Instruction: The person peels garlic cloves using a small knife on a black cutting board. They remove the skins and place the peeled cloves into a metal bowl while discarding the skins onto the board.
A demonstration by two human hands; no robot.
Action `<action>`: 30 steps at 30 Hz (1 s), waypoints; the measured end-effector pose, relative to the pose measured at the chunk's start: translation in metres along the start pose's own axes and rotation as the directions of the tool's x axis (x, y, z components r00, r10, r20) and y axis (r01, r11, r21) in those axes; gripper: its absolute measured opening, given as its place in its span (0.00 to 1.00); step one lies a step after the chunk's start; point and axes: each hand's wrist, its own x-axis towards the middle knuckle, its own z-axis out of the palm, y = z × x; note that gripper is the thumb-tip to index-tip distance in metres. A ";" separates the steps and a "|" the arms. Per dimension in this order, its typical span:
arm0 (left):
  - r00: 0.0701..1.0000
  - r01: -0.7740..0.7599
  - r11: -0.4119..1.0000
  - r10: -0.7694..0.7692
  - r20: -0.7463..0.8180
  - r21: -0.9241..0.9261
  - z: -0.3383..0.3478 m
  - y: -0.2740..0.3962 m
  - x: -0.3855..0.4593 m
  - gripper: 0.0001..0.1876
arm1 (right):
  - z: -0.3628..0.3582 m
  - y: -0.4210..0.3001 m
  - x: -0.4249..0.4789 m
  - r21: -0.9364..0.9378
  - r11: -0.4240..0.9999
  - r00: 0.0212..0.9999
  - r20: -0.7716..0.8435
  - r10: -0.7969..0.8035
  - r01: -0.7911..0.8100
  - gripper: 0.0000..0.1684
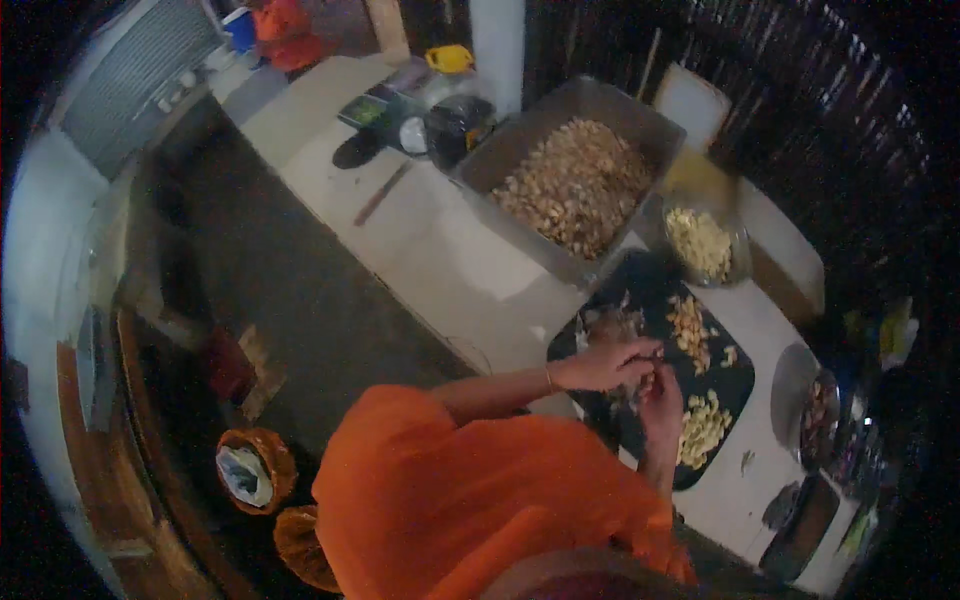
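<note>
My left hand [611, 365] and my right hand [663, 401] meet at the fingertips over a dark tray [731, 382]. The fingers are bent close together; whether a small nut is between them cannot be made out. Beside my right hand lies a pile of pale nut kernels, apparently cashews [705, 429]. A browner pile of kernels [690, 330] lies farther up the tray, with a few loose pieces to its right. Thin brownish scraps, apparently skins [611, 326], lie beyond my left hand, which partly hides them.
Behind the tray stands a large bin [517, 244] of brownish nuts. Right of it is a clear bowl [742, 259] of pale kernels. A dark knife-like tool [382, 193] lies on the pale counter [450, 247]. Another clear container [821, 409] with dark contents is at the right.
</note>
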 end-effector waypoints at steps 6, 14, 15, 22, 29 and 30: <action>0.993 0.002 0.995 -0.014 -0.119 -0.100 0.002 -0.009 -0.006 0.20 | 0.030 0.001 -0.029 -0.850 0.252 0.867 0.373 -0.331 0.462 0.13; 0.997 -0.007 0.996 0.000 -0.078 -0.089 -0.002 -0.005 -0.004 0.19 | 0.031 -0.006 -0.022 0.041 0.997 0.984 0.171 0.053 -0.061 0.06; 0.997 0.050 0.982 -0.060 -0.056 -0.180 -0.002 -0.003 -0.005 0.20 | 0.034 -0.006 -0.023 0.046 0.998 0.989 0.145 0.034 -0.041 0.06; 0.994 -0.005 0.996 -0.004 -0.107 -0.085 0.006 -0.014 -0.002 0.18 | 0.038 0.003 -0.026 0.028 0.989 0.988 0.047 -0.147 0.146 0.08; 0.998 -0.008 0.961 -0.010 -0.063 -0.277 0.013 -0.009 0.005 0.14 | 0.048 0.011 -0.031 0.006 0.950 0.949 -0.051 -0.312 0.312 0.09; 0.997 -0.012 0.962 -0.011 -0.083 -0.273 0.014 -0.008 0.006 0.13 | 0.049 0.012 -0.032 -0.034 0.947 0.946 -0.051 -0.321 0.320 0.09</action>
